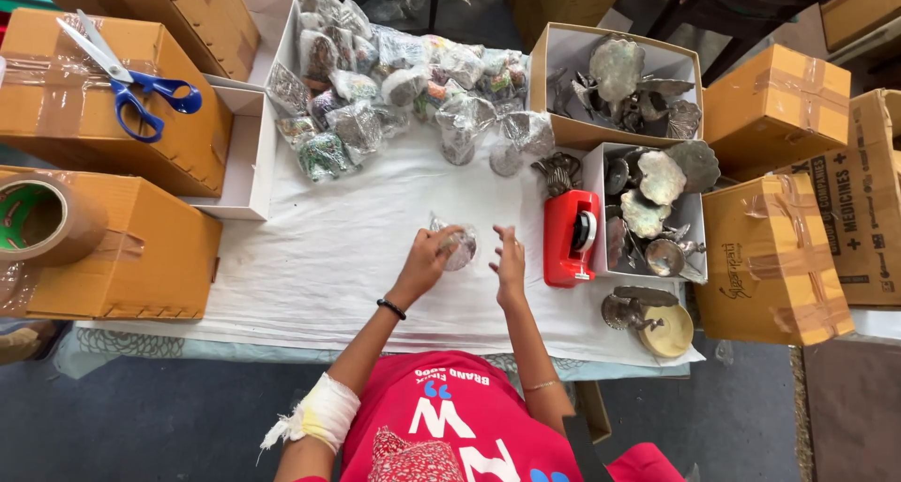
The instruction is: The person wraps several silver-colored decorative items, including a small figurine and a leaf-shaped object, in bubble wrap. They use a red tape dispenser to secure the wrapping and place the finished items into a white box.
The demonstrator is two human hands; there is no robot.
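My left hand grips a small item wrapped in clear plastic just above the white cloth. My right hand hovers right beside it with fingers apart, touching nothing that I can see. A red tape dispenser stands just right of my right hand. A heap of plastic-wrapped items lies at the far side of the cloth.
Two open white-lined boxes hold metal shell-shaped ornaments at the right. Taped cardboard boxes flank the cloth. Blue-handled scissors and a roll of brown tape rest on the left boxes. A yellow tape roll sits near the front right.
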